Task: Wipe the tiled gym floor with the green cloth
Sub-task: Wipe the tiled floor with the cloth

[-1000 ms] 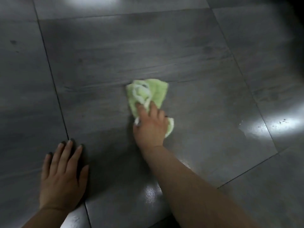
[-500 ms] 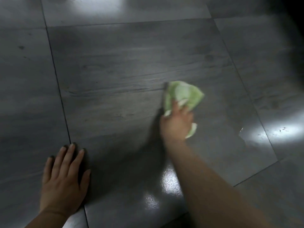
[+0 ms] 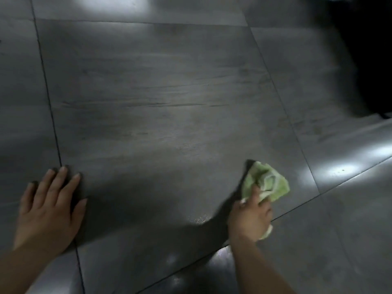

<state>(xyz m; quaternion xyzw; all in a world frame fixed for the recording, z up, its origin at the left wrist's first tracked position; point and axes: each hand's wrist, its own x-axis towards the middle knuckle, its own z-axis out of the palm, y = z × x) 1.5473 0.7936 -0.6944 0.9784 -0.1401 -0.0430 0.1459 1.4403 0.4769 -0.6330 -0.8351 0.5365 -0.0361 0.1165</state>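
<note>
Shows one crumpled pale-green cloth [image 3: 267,181], lower right, gripped by right hand [image 3: 249,219]; one left hand [image 3: 48,211], lower left, flat, fingers spread, on tiled floor [image 3: 159,98].

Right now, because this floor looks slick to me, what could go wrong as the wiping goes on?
1. The left hand lies flat on the glossy floor; if it bears weight, it might slide.
2. The green cloth is bunched in the grip of the right hand, so it may touch little tile and leave streaks.

Dark mass [image 3: 369,52], unidentifiable, top right.
</note>
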